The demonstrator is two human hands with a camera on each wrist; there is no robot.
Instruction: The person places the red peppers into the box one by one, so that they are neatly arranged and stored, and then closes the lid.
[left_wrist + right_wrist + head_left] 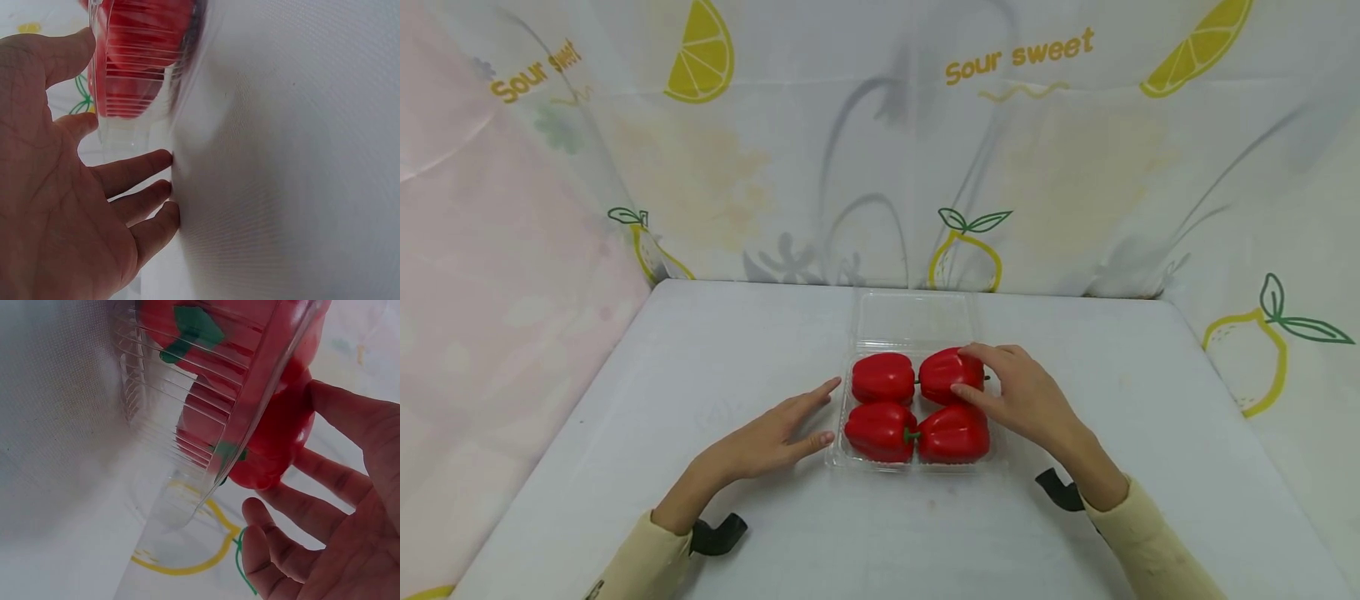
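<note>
Several red bell peppers sit in a clear plastic clamshell box (955, 468) at the middle of the table. My right hand (1026, 396) grips the far right bell pepper (942, 373) from its right side, thumb at the near face and fingers over the far one. In the right wrist view that bell pepper (281, 434) rises above the ribbed box wall. My left hand (767, 437) is at the box's left side, fingers spread. Its thumb and index fingertip reach the box wall in the left wrist view, while the other fingertips (164, 156) come down at the table.
The box's clear lid (917, 317) lies folded back toward the far table edge. White table surface (737, 350) extends on both sides. Behind stands a fabric backdrop (880, 150) with lemon prints. A black strap end (718, 535) sticks out from each wrist.
</note>
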